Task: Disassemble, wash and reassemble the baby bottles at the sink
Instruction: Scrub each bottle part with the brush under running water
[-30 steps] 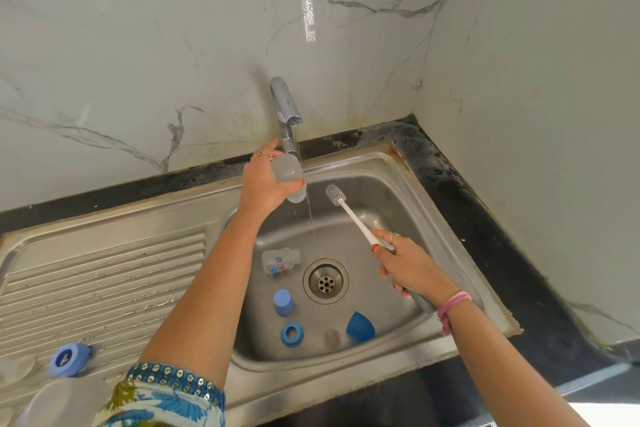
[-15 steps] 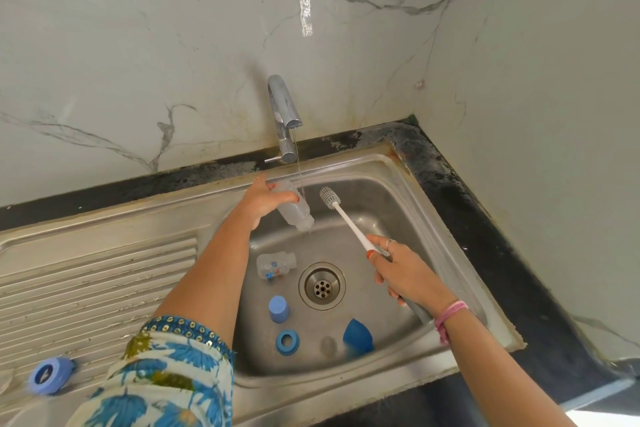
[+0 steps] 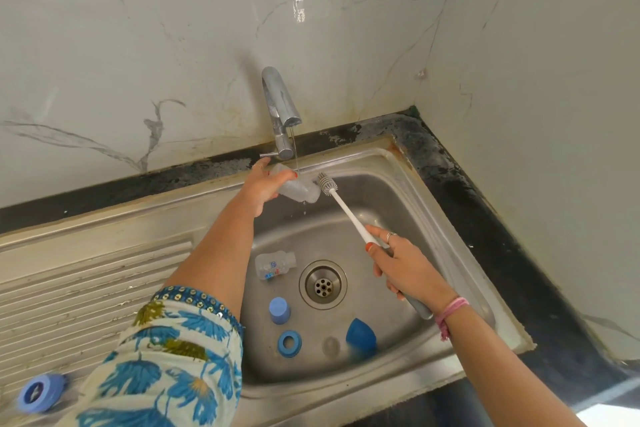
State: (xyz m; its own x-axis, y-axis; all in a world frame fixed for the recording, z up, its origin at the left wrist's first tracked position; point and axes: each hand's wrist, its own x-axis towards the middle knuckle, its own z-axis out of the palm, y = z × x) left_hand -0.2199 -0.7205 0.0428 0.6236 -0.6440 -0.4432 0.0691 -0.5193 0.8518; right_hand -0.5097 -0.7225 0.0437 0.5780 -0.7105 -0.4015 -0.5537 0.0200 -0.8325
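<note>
My left hand grips a clear baby bottle, tilted with its mouth to the lower right, under the tap. A thin stream of water runs from the spout. My right hand holds a white bottle brush by its handle, the grey bristle head right beside the bottle's mouth. On the sink floor lie a second clear bottle, a light blue cap, a blue ring, a clear teat and a dark blue cap.
The steel sink basin has a drain in its middle and a ribbed drainboard to the left. A blue ring lies on the drainboard's near left. Marble walls close the back and right; a black counter edges the sink.
My left hand lowered the bottle from the spout and tilted it, mouth toward the brush. My right hand brought the brush head up to the bottle's mouth. The water stream has thinned.
</note>
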